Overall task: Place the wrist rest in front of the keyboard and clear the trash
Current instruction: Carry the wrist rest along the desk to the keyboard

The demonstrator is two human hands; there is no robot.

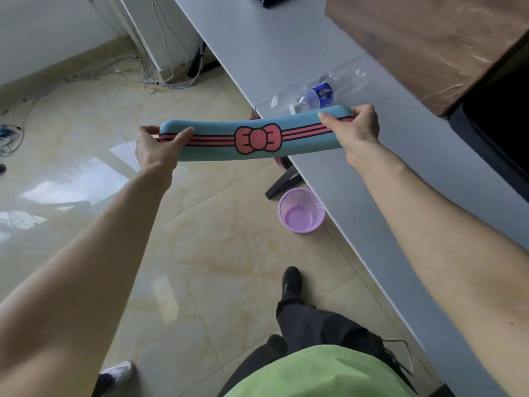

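I hold a long blue wrist rest (217,130) with a pink bow and pink stripes level in the air, partly over the floor and partly over the desk edge. My left hand (156,149) grips its left end and my right hand (355,128) grips its right end. Behind the rest, on the grey desk (386,173), lies trash: a blue and white paper cup (320,96) on its side and crumpled clear plastic wrap (347,78). A black keyboard corner (269,0) shows at the top edge.
A purple mesh wastebasket (301,209) stands on the tiled floor beside the desk leg. A brown wooden panel (423,38) and a dark screen (498,121) sit at the right on the desk. Loose cables (148,73) lie on the floor far left.
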